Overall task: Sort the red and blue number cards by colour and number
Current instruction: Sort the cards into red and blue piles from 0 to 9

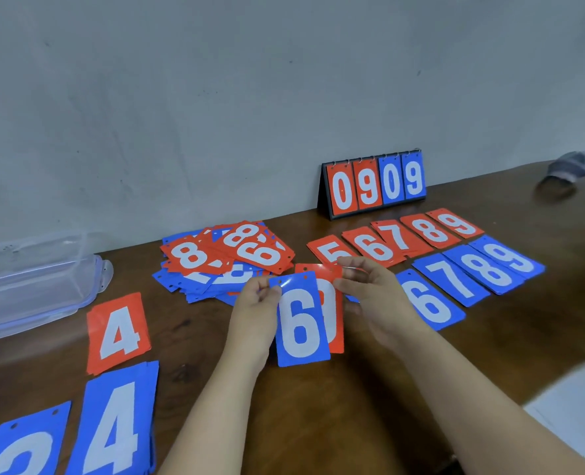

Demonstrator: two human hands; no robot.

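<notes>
At the near left of the table (318,413) lie the red 4 (118,332) and the blue 4 stack (116,423), already laid out. Farther back and toward the middle sits the unsorted pile (229,258), red and blue mixed.

In the centre, I have both hands raised just above the wood. My left hand (255,305) pinches the blue 6 card (301,323) by its top left corner, thumb in front, fingers curled behind. The card hangs upright, facing me. A red card (336,332) sits directly behind it, mostly hidden; I cannot read its number. My right hand (370,293) curls round that red card's upper right edge, thumb and fingers closed on it, wrist turned inward.

I judge these cards thin, light, stiff and glossy, so they should slide apart easily but may slip from a loose pinch. The best hold is at an edge or corner near the punched holes.

To the right lies the blue 6 pile (428,303), the likely home for my card, beside the blue 7, 8, 9 and the red row beyond.
</notes>
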